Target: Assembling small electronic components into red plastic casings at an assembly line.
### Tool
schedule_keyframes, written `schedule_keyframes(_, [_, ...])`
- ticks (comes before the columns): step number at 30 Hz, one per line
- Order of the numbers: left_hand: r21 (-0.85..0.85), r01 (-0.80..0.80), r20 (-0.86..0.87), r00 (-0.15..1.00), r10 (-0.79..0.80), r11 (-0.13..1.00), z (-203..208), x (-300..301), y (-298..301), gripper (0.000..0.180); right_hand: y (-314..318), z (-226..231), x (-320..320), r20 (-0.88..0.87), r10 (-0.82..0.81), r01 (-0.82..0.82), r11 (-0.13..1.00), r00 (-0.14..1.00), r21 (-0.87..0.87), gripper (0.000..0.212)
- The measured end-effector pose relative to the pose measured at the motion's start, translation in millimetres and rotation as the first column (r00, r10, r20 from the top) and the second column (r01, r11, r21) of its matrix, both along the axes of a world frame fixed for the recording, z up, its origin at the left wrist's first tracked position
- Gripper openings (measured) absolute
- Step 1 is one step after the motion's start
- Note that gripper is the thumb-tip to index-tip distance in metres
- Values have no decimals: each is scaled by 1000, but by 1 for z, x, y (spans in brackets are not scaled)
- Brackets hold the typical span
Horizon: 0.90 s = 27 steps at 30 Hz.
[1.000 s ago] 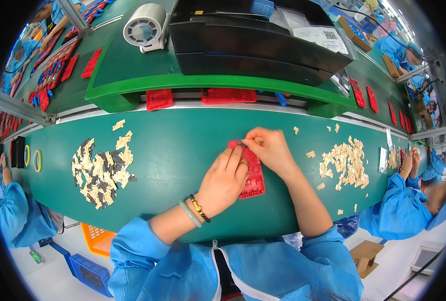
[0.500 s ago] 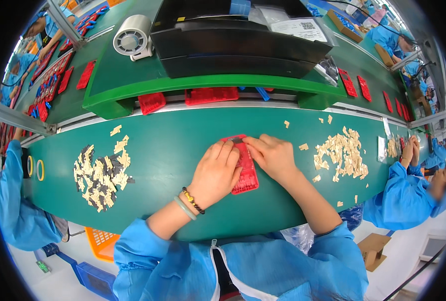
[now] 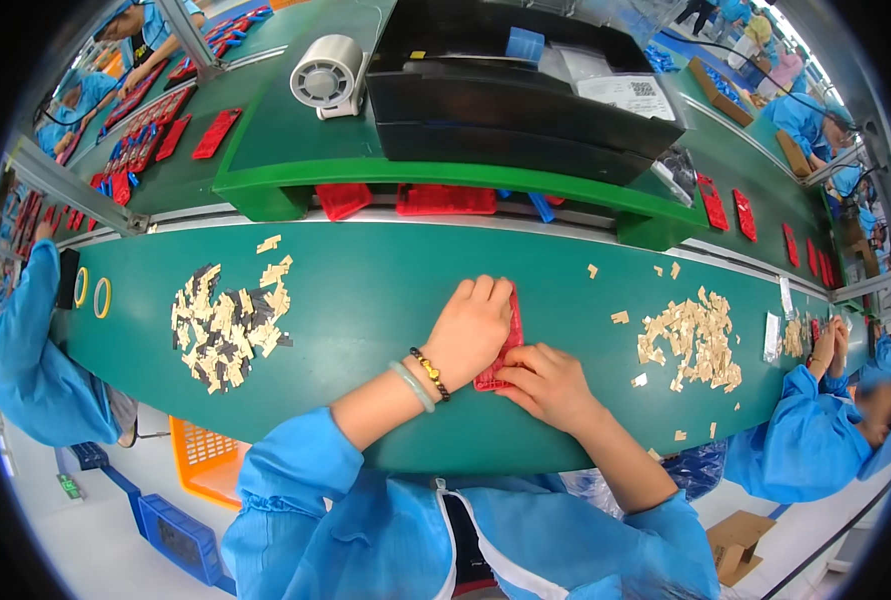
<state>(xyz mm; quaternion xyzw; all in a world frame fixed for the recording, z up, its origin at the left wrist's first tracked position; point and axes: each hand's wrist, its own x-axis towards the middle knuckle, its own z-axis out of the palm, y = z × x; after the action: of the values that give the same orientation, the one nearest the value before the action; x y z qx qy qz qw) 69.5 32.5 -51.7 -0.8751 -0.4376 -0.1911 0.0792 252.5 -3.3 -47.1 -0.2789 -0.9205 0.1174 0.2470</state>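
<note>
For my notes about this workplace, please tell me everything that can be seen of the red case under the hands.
The red case looks like moulded plastic, longer than wide, with an uneven, ridged surface. It seems to lie flat on the green tabletop, its far end slanting slightly right. The left hand covers much of it; the right hand touches its near right part. Covered details cannot be told.
</note>
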Motion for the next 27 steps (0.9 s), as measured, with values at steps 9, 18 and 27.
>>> schedule_keyframes(9, [-270, -430, 16, 893, 450, 862, 36, -128, -67, 82, -17, 31, 93, -253, -294, 363, 883, 922, 298, 26])
schedule_keyframes(18, [-98, -713, 164, 677, 718, 695, -32, -258, -95, 31, 179, 31, 196, -376, -683, 750, 659, 627, 55, 19])
schedule_keyframes(27, [-133, -760, 566, 469, 678, 636, -9, -231, -58, 6, 253, -48, 434, 96, -979, 915, 203, 181, 349, 52])
